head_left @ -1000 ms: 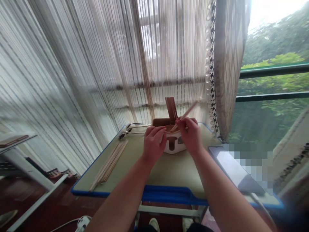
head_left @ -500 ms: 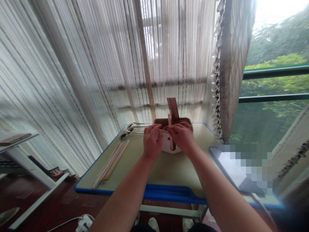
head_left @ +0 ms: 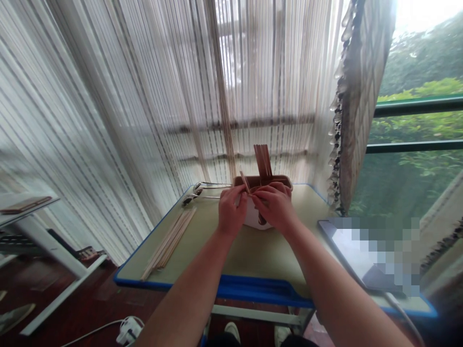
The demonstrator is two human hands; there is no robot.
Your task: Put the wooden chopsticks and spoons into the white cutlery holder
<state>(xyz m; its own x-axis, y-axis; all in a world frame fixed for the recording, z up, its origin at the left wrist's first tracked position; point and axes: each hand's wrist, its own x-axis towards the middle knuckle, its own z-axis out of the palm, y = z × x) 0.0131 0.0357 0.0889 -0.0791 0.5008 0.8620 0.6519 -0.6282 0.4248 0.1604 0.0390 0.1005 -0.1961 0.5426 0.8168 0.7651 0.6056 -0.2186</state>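
Light wooden chopsticks point(head_left: 244, 180) rise from between my fingertips, tilted to the left. My left hand point(head_left: 232, 211) pinches them from one side, and my right hand point(head_left: 275, 206) has its fingers closed on their lower part. Both hands are just in front of a utensil holder point(head_left: 287, 179) with a brown rim and a white front, partly hidden behind them. Several dark brown chopsticks point(head_left: 263, 160) stand upright in its back part. Left of my left hand, long-handled metal spoons point(head_left: 188, 198) lie on the desk.
A bundle of light chopsticks point(head_left: 170, 246) lies on the desk point(head_left: 260, 255), toward its left edge. A tablet-like device point(head_left: 358, 260) with a white cable sits at the right. Behind the desk hangs a striped curtain point(head_left: 162, 96). A power strip point(head_left: 129, 330) is on the floor.
The held chopsticks have swung from upright in front of the holder to a leftward tilt, closer to my left fingers. The whole view has shifted slightly.
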